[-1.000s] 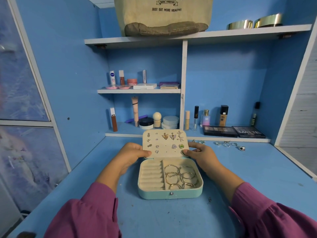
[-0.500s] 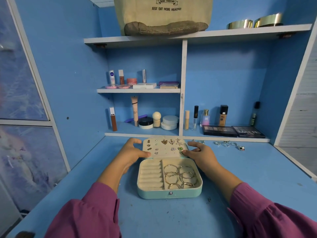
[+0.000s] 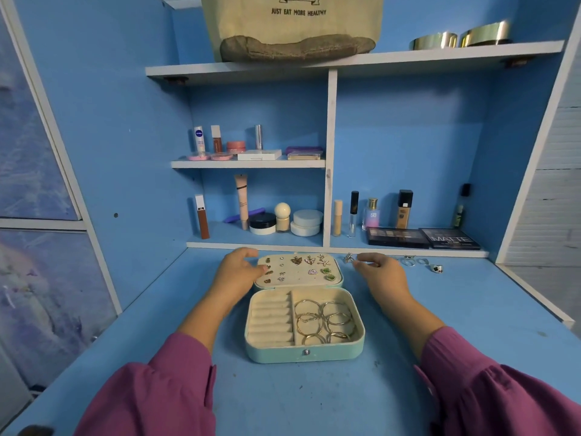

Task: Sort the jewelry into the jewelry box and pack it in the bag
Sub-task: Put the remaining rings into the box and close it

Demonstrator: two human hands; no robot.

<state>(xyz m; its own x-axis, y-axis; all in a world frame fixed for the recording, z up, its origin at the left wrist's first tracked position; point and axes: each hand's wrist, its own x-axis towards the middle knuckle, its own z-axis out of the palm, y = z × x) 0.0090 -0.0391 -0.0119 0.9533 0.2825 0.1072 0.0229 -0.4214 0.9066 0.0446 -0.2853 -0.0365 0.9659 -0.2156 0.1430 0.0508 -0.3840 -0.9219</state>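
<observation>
Jewelry box: the mint-green rounded case (image 3: 304,352) with cream lining sits on the blue desk (image 3: 314,401), its lid (image 3: 298,271) laid flat open behind it.
Inside the box: gold hoop bangles (image 3: 323,320) fill the right compartment; the ring rolls on the left hold nothing; earrings are pinned to the lid.
Left hand (image 3: 237,272): fingers loosely curled, touching the lid's left edge, gripping nothing.
Right hand (image 3: 379,270): just right of the lid, fingertips (image 3: 358,263) closing toward a small silver ring (image 3: 348,258); whether it is pinched I cannot tell.
Further right of the box: more silver rings (image 3: 423,264) loose on the desk.
Above the box: beige canvas bag (image 3: 292,23) on the top shelf.
Risk: the tiny ring could slip from a shallow pinch and roll away.
</observation>
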